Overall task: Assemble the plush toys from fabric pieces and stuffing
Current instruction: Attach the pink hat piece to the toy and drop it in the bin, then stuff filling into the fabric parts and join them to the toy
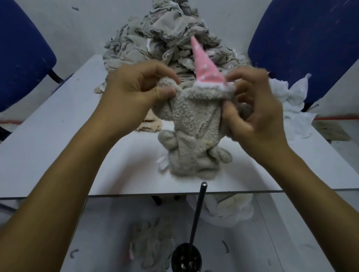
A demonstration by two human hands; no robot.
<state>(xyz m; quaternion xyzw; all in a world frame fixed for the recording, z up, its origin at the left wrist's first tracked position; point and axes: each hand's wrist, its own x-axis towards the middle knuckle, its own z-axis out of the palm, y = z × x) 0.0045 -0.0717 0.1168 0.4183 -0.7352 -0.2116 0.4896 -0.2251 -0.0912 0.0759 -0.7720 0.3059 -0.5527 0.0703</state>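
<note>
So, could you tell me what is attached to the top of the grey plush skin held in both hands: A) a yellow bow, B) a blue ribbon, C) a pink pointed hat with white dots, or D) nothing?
C: a pink pointed hat with white dots and white trim stands up from the top of the plush skin, between the left hand and right hand.

fabric pile point(168, 41) behind plush toy point(193, 124), on table point(46, 143)

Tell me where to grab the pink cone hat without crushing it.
Pinch the pink cone hat at its white-trimmed base, from the right side beside the right hand. The base is widest and sits on the plush toy; the thin tip would likely bend.
</note>
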